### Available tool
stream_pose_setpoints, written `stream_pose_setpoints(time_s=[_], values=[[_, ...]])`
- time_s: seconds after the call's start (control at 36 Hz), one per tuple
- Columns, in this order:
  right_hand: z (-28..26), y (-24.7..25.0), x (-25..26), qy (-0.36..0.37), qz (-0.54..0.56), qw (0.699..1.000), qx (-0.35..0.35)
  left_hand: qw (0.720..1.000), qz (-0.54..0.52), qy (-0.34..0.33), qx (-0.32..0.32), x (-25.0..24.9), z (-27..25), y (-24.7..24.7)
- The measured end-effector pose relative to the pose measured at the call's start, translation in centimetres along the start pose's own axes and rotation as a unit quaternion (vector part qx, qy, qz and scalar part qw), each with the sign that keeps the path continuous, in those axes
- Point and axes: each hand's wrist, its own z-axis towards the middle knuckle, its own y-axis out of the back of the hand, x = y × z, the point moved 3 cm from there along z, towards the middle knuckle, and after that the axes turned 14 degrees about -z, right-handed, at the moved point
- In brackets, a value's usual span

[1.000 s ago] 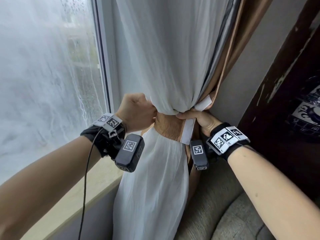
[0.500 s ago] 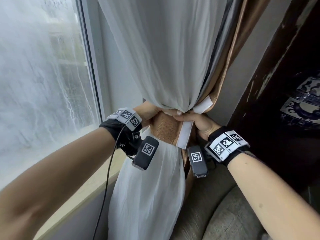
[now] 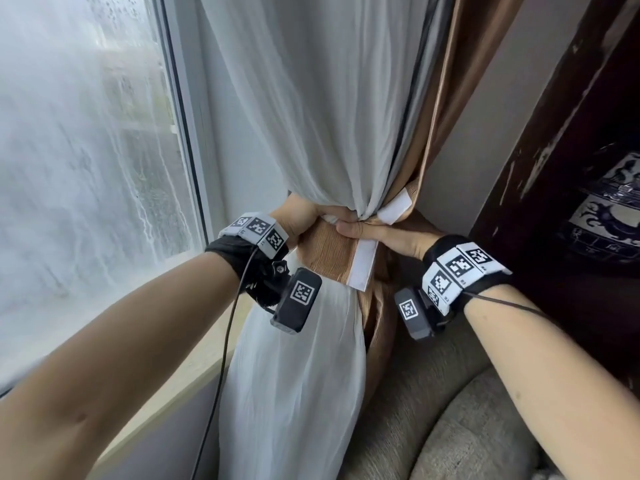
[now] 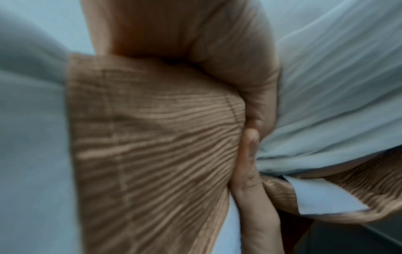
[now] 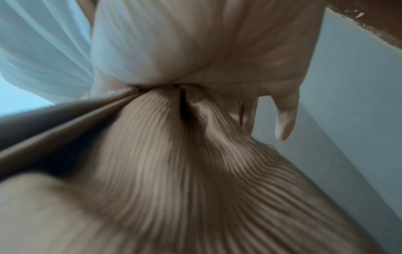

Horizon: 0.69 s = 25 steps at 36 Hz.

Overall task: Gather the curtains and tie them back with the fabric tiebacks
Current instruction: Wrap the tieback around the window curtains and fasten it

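Observation:
A white sheer curtain [image 3: 311, 116] and a tan curtain [image 3: 446, 109] behind it are bunched together at waist height. A ribbed tan fabric tieback [image 3: 327, 252] wraps the front of the bunch; its two ends carry white fastening strips [image 3: 362, 268], one hanging down, the other [image 3: 394, 211] sticking up to the right. My left hand [image 3: 301, 220] grips the tieback's left side against the bunch [image 4: 152, 137]. My right hand [image 3: 377, 235] grips the gathered curtains and the tieback from the right, thumb across the top edge [image 5: 174, 120].
A rain-streaked window [image 3: 86, 150] and its sill [image 3: 173, 386] are on the left. A grey upholstered seat [image 3: 450, 420] sits below right. Dark wooden furniture [image 3: 554, 168] stands close on the right, a grey wall [image 3: 485, 116] behind the curtains.
My left hand slid from beside the bunch in against the tieback's left side, close to my right thumb. The right hand held its grip. The head view shifted slightly.

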Motion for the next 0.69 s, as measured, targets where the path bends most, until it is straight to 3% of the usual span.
stream_pose_setpoints(time_s=[0.14,0.28,0.47,0.56,0.61,0.69], values=[[-0.5,0.0,0.4,0.012,0.004,1.0,-0.007,0.999,0.019,-0.015,-0.035,0.3,0.5,0.4],[-1.3,0.1,0.2,0.039,0.153,0.984,0.084,0.999,0.018,0.0,-0.039,0.4,0.2,0.6],[-1.5,0.4,-1.3,-0.014,0.226,0.973,-0.034,0.999,0.021,0.005,-0.035,0.4,-0.1,0.4],[-1.6,1.3,-1.3,-0.048,0.179,0.981,-0.054,0.999,0.026,-0.006,-0.046,0.3,-0.2,0.4],[-1.6,1.5,-0.9,-0.04,0.096,0.994,-0.03,0.998,0.033,-0.009,-0.046,0.4,0.0,0.4],[-1.7,2.3,0.0,-0.019,-0.008,0.998,-0.053,0.999,0.033,-0.008,-0.03,0.3,0.0,0.2]])
